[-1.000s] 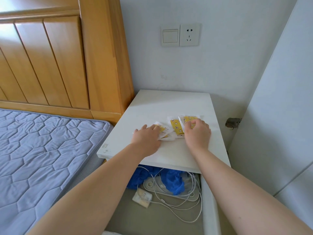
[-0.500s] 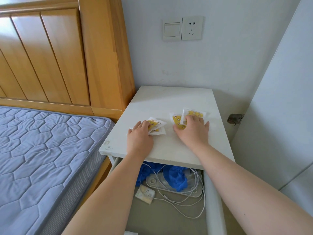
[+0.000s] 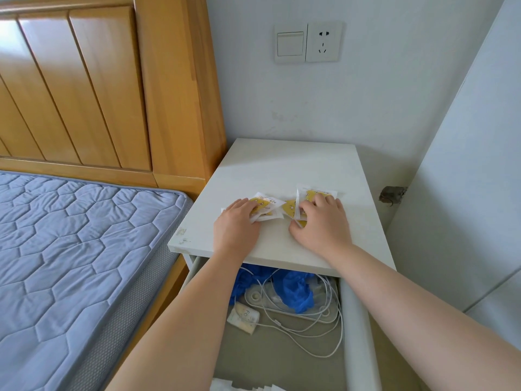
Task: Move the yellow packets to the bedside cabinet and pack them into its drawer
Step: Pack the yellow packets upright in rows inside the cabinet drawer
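Note:
Several yellow packets with white edges lie on the white bedside cabinet top (image 3: 282, 165), in two small piles. My left hand (image 3: 236, 224) rests flat on the left pile of yellow packets (image 3: 266, 206), fingers over its near edge. My right hand (image 3: 321, 221) covers the right pile of yellow packets (image 3: 320, 193); thumb and fingers pinch it, and one packet stands up on edge between them. The cabinet's drawer (image 3: 358, 320) is pulled open below the top, toward me.
The drawer holds a blue cloth (image 3: 296, 289), white cables (image 3: 310, 328), a white power strip and a small pale pack (image 3: 244, 320). A bed with a blue quilted mattress (image 3: 70, 249) and wooden headboard lies to the left. White walls close in behind and to the right.
The packets, bunched together a second ago, now sit in two piles, one under each hand. My right hand has closed on its pile and tipped one packet up on edge.

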